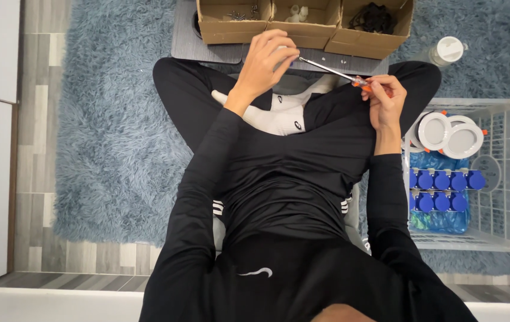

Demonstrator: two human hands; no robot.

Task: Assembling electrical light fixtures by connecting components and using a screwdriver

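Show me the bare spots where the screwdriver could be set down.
Free: rug left of the left knee, out to the floor, and the rug strip between basket and bottle. Crowded: the boxes ahead, the basket's round lights and blue caps. Both hands, left and right, are on the screwdriver.

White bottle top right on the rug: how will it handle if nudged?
The white-capped bottle lies on its side on the shaggy blue rug, so it would probably roll, though the deep pile should stop it quickly. Its body looks clear and thin-walled, so likely light. Neither the left hand nor the right hand, which holds a screwdriver, touches it.
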